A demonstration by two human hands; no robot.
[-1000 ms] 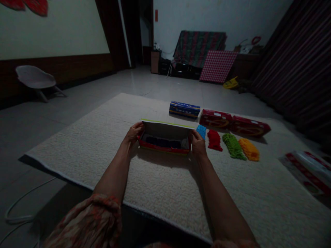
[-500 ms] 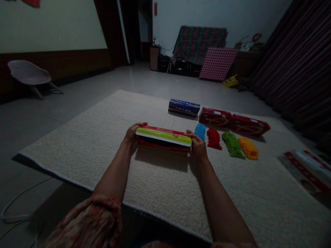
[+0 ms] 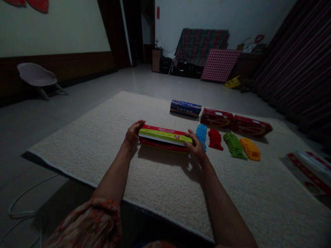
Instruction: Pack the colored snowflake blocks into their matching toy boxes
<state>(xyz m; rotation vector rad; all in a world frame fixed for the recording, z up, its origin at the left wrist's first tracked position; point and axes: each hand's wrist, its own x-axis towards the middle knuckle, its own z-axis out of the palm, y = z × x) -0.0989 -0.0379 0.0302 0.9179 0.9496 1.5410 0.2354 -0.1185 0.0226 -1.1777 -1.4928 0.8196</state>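
Note:
A long red cardboard box [image 3: 165, 146] with a yellow-green front flap [image 3: 165, 136] rests on the light mat in front of me. A narrow dark gap shows under the flap's white edge. At the box's left end, my left hand [image 3: 133, 133] holds it with curled fingers, thumb side hidden. My right hand [image 3: 197, 148] grips the right end, thumb on the front and fingers on the flap's corner. Just beyond that hand lie bundles of blue [image 3: 201, 136], red [image 3: 215, 139], green [image 3: 234, 145] and orange [image 3: 250, 148] knobbly material.
Behind the bundles stand a blue box [image 3: 185, 108] and two dark red boxes [image 3: 216, 118]. A red-and-white package [image 3: 310, 168] lies at the right. The textured mat [image 3: 95, 137] covers a low table. Cables [image 3: 23, 215] run on the floor at left, near a small chair [image 3: 37, 75].
The flap has come down and the dark gap under it is narrower. My right thumb now presses the front of the box. The whole view has shifted slightly.

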